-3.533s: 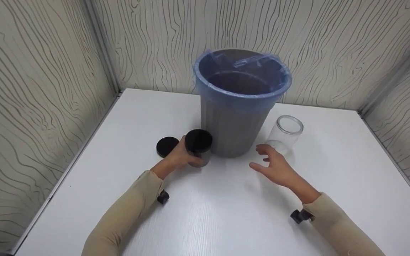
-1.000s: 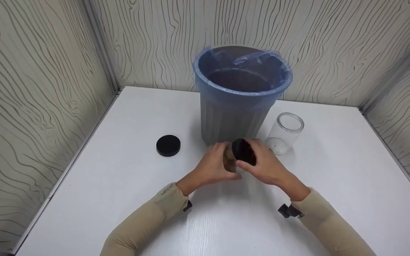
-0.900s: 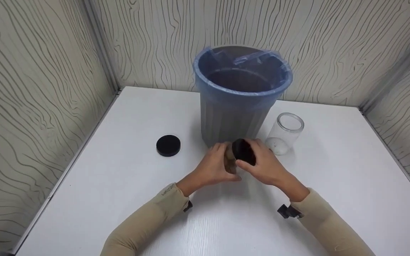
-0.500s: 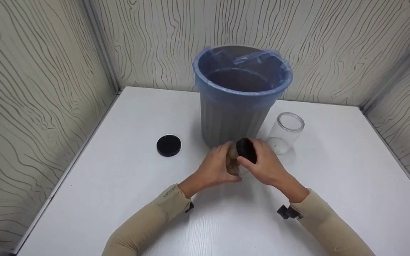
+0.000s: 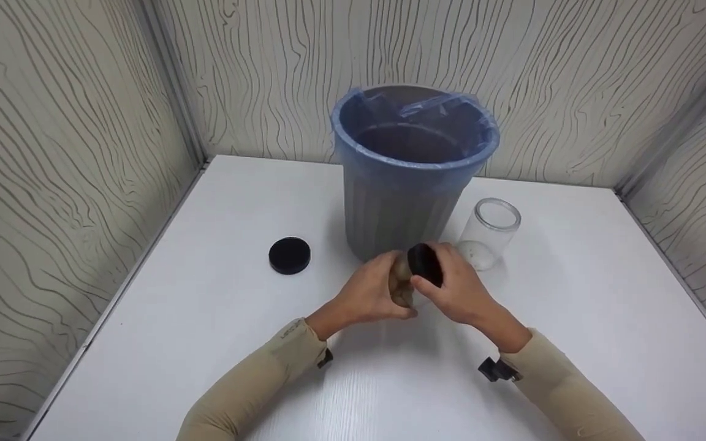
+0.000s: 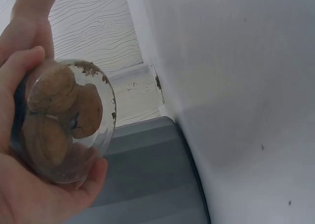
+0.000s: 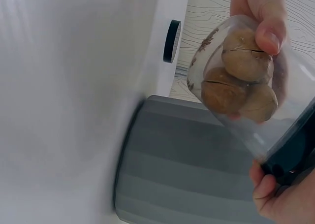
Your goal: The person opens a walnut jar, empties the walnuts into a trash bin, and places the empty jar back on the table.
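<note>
A clear jar (image 5: 401, 286) with brown walnuts (image 7: 246, 61) inside is tilted on its side in front of the bin, its black lid (image 5: 425, 264) facing right. My left hand (image 5: 368, 289) grips the jar's body near its base, thumb below. Curled round the rim of the lid are the fingers and thumb of my right hand (image 5: 462, 289). In the left wrist view three walnuts show through the jar's bottom, with brown crumbs along the edge. The lid sits at the jar's mouth; whether it has come loose I cannot tell.
A grey bin (image 5: 399, 214) lined with a blue bag stands just behind the hands. Right of it is a clear lidless jar (image 5: 493, 237) with a few specks at the bottom. Another black lid (image 5: 290, 256) lies on the white table (image 5: 206, 294) to the left.
Earlier my left hand held the jar upright at the bin's left, and my right hand was free near the lidless jar. Both then came together; over the last second they barely shift.
</note>
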Tool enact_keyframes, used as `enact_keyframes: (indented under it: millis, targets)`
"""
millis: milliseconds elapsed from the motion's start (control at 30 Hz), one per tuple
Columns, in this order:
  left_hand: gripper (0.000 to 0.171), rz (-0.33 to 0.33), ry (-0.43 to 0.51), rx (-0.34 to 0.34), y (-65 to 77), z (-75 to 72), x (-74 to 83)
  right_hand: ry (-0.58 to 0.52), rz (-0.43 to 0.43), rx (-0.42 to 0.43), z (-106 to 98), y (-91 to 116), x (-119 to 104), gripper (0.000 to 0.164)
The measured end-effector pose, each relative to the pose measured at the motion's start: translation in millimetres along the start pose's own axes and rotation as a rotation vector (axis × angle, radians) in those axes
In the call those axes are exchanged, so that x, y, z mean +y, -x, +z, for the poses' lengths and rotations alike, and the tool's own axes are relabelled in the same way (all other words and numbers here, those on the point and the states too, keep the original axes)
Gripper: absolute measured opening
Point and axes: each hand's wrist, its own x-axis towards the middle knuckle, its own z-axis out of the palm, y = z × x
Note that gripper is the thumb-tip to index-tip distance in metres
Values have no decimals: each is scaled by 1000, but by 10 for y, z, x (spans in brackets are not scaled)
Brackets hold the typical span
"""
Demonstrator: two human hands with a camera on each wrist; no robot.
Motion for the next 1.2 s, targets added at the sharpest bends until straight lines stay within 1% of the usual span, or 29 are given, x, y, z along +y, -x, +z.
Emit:
enact_keyframes:
  millis: [67, 167, 367, 433, 567, 633, 667, 867, 1033, 1100, 1200]
  targets:
    - [69, 2, 6, -5, -2, -11, -2, -1, -11, 0, 11, 2, 10, 58]
    - [66, 7, -15, -1, -5, -23, -4, -3, -31, 5, 26, 2, 31, 58]
    - [71, 4, -47, 3, -8, -21, -11, -6, -53, 18, 43, 5, 56, 59]
    - [70, 0, -44, -4, -7, -15, -16, -3, -53, 15, 48, 13, 58, 60]
    - [61, -6, -17, -22, -8, -10, -28, -9, -60, 7, 54, 23, 63, 61]
    - [59, -4, -4, -29, -8, -13, -31, -9, -72, 9, 53, 23, 70, 61]
    - [60, -11, 3, -35, -4, -20, -28, -8, -87, 9, 51, 21, 74, 62]
    - [86, -53, 1, -95, 31, -44, -2, 36, -222, 32, 26, 29, 126, 67]
    - [86, -61, 78, -153, 23, -78, -25, 57, -263, 24, 9, 23, 140, 77]
    - [86, -66, 107, -188, 20, -98, -39, 57, -279, 15, 2, 24, 137, 78]
    - [86, -68, 149, -247, 18, -136, -51, 70, -333, 19, -11, 18, 135, 79]
